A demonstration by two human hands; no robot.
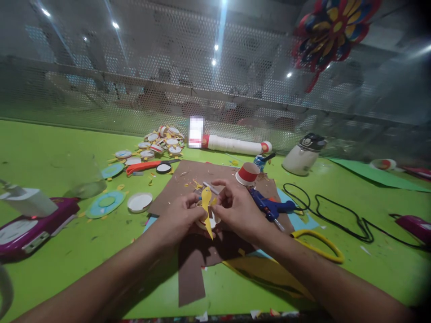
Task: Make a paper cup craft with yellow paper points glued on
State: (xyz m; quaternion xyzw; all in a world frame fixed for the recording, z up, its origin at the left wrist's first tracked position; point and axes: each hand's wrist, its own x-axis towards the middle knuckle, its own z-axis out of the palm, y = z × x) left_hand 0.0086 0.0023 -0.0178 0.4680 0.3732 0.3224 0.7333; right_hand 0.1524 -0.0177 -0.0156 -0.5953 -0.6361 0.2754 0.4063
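Note:
Both hands meet over a brown paper sheet (pixel 188 179) on the green table (pixel 50 152). My left hand (pixel 182 215) is closed around a small white paper cup (pixel 206 220) with a yellow paper cutout (pixel 206 202) stuck on its front. My right hand (pixel 235 206) pinches the cutout's right side and also holds a thin white stick (pixel 210 187) between its fingers. A blue glue gun (pixel 271 207) lies just right of my right hand. An upturned red and white paper cup (pixel 248 173) stands just beyond it.
A heap of finished paper discs (pixel 161 139) and a row of stacked cups (pixel 232 145) lie at the back. Orange cutter (pixel 143 167), white lid (pixel 139 202), blue discs (pixel 106 202), purple devices (pixel 30 224), white kettle (pixel 303 157), black cable (pixel 336 215), yellow scissors (pixel 319 242). Perforated metal screen (pixel 134 89) behind.

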